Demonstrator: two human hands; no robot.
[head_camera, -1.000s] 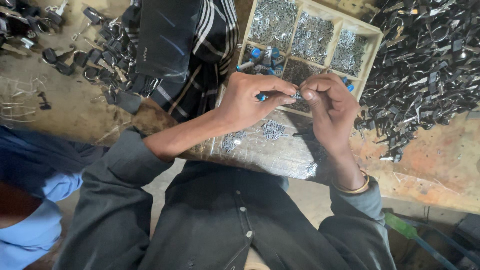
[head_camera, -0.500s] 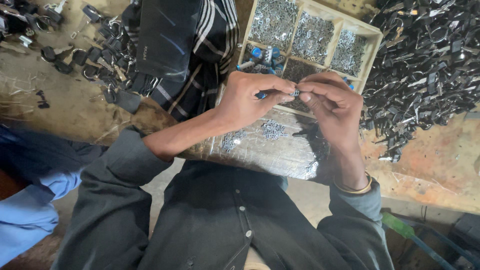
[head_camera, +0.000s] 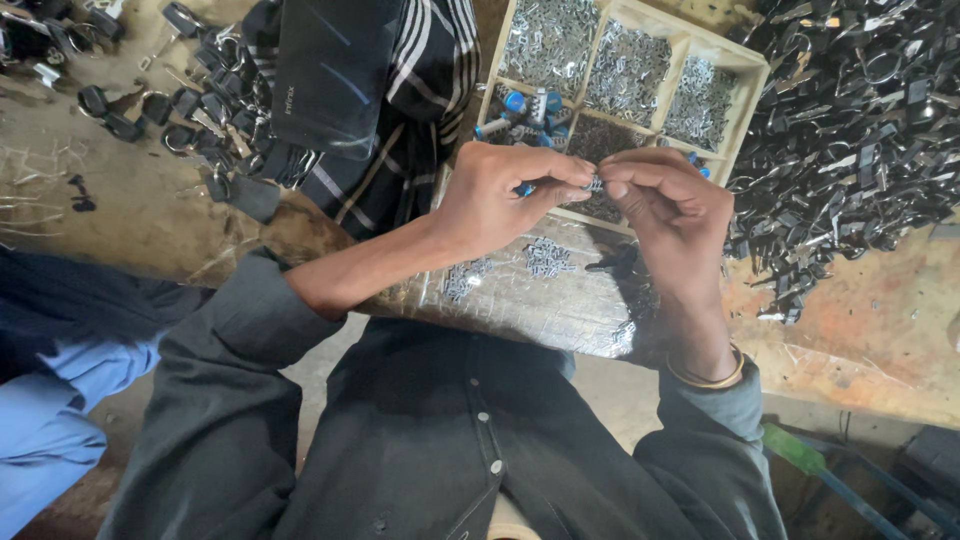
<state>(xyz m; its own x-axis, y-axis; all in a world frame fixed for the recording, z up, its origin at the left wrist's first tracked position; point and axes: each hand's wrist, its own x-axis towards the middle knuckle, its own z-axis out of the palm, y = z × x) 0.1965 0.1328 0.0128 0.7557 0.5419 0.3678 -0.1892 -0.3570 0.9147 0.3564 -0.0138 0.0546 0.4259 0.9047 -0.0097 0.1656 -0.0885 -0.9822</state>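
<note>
Left hand (head_camera: 500, 195) and right hand (head_camera: 668, 205) meet fingertip to fingertip above the tabletop (head_camera: 860, 300), both closed in a pinch on one small metal part (head_camera: 597, 184) held between them; a blue-handled tool (head_camera: 524, 189) shows just under the left fingers, seemingly gripped in that hand as well. The part is too small to tell its exact shape. Directly below the hands lies a shiny foil-like sheet (head_camera: 540, 300) carrying two loose clusters of small silvery pieces (head_camera: 546, 257) and a dark piece (head_camera: 612, 264) beside them. Beyond the hands — a pale divided tray (head_camera: 752, 80), compartments filled with tiny metal bits, one compartment holding blue-tipped items (head_camera: 520, 108). To the right, a large heap of dark metal parts (head_camera: 860, 130) spreads over the tabletop; more black parts (head_camera: 200, 150) lie at upper left beside a striped dark cloth (head_camera: 400, 90). Judgement on progress: only a few pieces sit on the sheet against full tray and heap — work appears early or ongoing, much stock left.
</note>
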